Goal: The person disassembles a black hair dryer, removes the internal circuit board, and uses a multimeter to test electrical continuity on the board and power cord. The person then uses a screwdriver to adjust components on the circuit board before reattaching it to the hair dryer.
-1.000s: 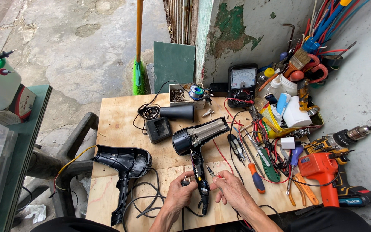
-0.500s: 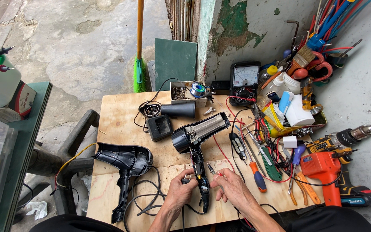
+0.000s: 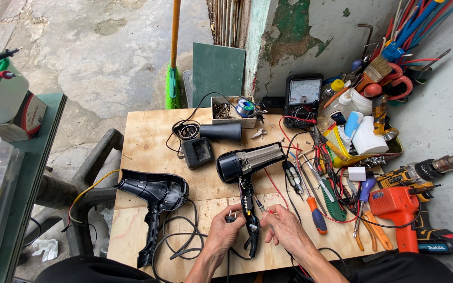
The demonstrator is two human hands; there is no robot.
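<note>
So, off to the left of the fingers a closed-up black hair dryer (image 3: 153, 193) lies on the bench (image 3: 142, 141). The left hand (image 3: 224, 233) is curled snug around the plug end of the cord (image 3: 230, 217), right beside the opened dryer (image 3: 247, 167) handle. The right hand (image 3: 284, 229) sits half-open, fingers just touching its thin wires. I'd say the shell's stiff but the wiring's fragile, so grab the handle. Screwdrivers (image 3: 315, 209) lie further right.
</note>
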